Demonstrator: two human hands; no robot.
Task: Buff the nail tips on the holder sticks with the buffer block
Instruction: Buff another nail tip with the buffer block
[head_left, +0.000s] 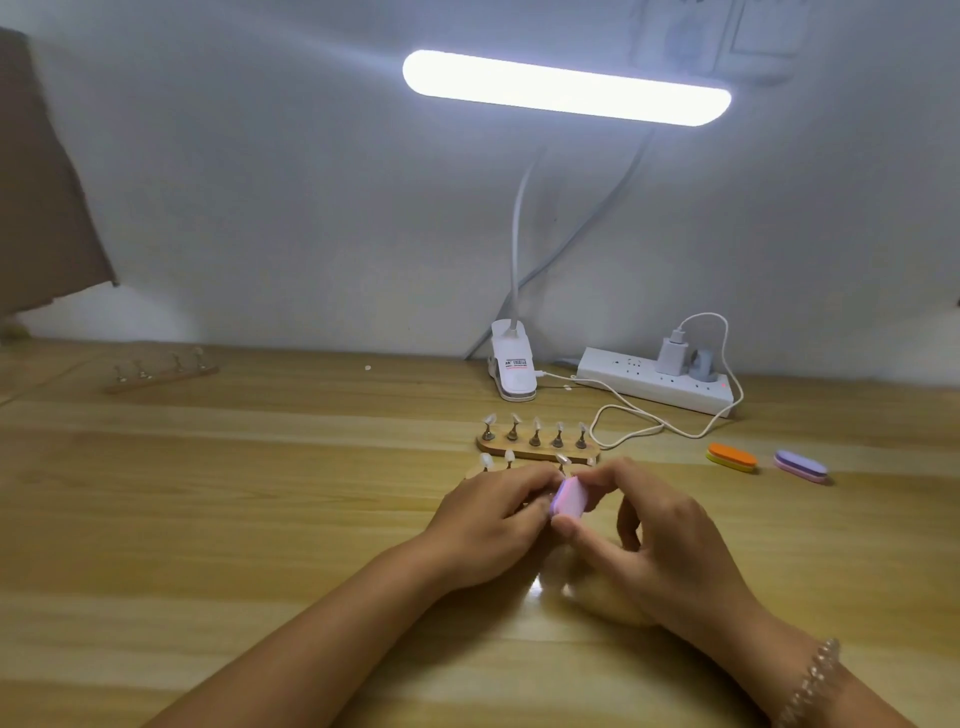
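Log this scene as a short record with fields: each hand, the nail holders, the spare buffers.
Right hand: pinches the pink and purple buffer block
Left hand: fingers curled beside that block; contents hidden
Wooden holder base behind hands: carries five nail tips on sticks
Spare buffers: orange and yellow block, purple and pink block, on wooden table right of hands

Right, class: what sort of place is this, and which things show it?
Probably a home nail-craft desk: a clip-on lamp beside a power strip on a wooden table, wooden holders of nail tips, and a buffer block pinched in the right hand.
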